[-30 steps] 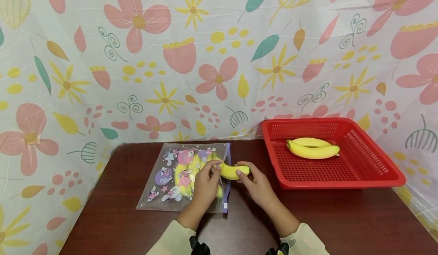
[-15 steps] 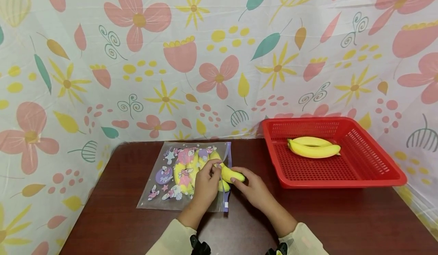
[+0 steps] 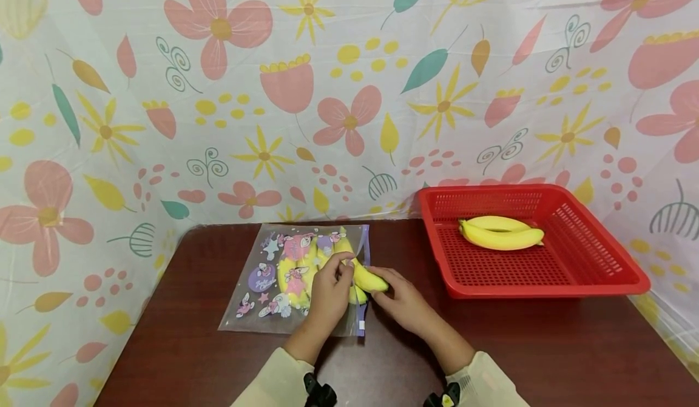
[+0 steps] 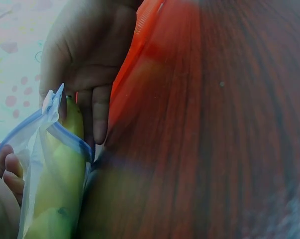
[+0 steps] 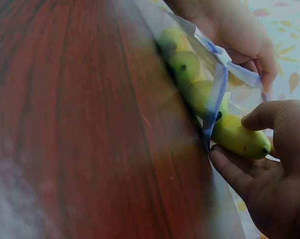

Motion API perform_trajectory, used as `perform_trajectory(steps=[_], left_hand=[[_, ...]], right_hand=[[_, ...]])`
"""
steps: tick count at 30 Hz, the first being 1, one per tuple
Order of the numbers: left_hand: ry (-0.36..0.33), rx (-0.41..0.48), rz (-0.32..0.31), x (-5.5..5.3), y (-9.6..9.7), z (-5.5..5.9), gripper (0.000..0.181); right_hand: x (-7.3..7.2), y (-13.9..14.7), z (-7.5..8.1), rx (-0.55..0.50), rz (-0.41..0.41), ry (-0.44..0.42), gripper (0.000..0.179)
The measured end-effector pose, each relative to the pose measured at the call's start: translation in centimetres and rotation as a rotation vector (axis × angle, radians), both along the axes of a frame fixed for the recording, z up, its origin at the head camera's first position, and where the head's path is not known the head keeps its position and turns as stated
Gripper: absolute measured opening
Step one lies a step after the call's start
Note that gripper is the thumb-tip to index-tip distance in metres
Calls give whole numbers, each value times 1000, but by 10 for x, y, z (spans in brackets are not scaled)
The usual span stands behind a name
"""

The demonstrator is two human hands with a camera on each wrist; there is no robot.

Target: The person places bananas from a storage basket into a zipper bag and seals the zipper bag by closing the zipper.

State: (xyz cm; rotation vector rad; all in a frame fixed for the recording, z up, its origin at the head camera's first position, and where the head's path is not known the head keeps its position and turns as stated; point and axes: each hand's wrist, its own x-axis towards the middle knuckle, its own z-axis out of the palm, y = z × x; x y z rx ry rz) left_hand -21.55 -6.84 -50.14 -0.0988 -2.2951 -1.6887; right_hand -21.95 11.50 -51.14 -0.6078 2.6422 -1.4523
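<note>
A clear zip bag with pink and purple cartoon prints lies on the table, several bananas side by side inside it. My left hand pinches the bag's upper layer at the purple-edged opening on its right side. My right hand holds the end of one banana, thumb on top and fingers below in the right wrist view. Most of that banana is inside the opening, and its tip sticks out past the purple zip strip.
A red perforated basket stands at the right of the dark wooden table. Two bananas lie in it. A flower-printed cloth hangs behind and beside the table.
My right hand has moved the banana leftward and turned it, so more of it is inside the bag. My left hand stays at the opening.
</note>
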Motion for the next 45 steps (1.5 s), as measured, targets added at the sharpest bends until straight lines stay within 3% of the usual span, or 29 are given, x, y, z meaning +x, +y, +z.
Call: perform_trajectory(steps=[8, 27, 45], left_hand=[[11, -3, -2, -1, 1, 0, 20], [-11, -6, -25, 0, -1, -1, 24], [-11, -34, 12, 1, 2, 1, 21]], right_hand=[[1, -3, -2, -7, 3, -19, 44], [8, -8, -1, -20, 229, -18, 56], [11, -10, -6, 77, 259, 9, 52]])
